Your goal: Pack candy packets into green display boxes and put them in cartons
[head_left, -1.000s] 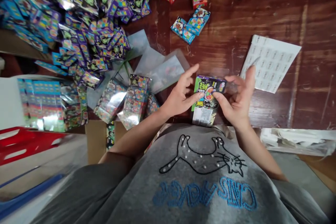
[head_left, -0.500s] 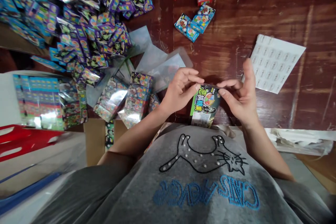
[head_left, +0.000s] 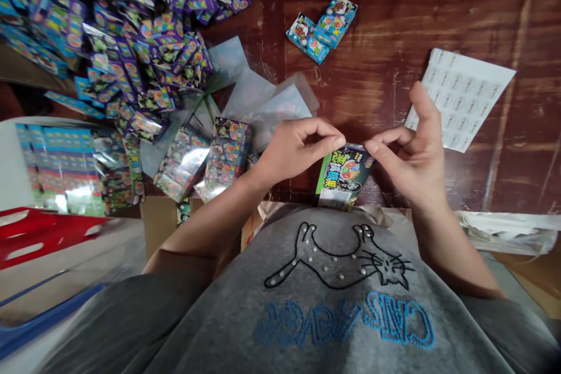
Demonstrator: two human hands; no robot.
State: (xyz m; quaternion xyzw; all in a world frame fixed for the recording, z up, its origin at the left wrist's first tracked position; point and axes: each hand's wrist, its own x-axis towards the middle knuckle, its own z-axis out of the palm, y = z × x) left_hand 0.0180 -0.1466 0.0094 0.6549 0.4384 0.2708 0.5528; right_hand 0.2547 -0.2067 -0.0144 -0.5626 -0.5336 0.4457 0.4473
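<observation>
Close to my body at the table's front edge is a black and green candy box [head_left: 344, 172] with bright lettering and a pale label at its lower end. At its upper left corner, my left hand [head_left: 302, 149] pinches with thumb and forefinger. My right hand [head_left: 409, 155] pinches the upper right corner, its other fingers raised. Whether a thin clear film lies along the top edge between the fingertips, I cannot tell.
Right of my hands lies a white sheet of oval stickers [head_left: 464, 93]. Two blue boxes [head_left: 335, 20] lie ahead. Clear plastic bags [head_left: 280, 105], wrapped packs [head_left: 228, 149] and a big heap of purple boxes [head_left: 144, 41] fill the left. A red plastic crate [head_left: 44, 234] stands below.
My hands have drawn slightly apart along the box's top edge. The left fingers have curled in more, and the whole view has shifted a little.
</observation>
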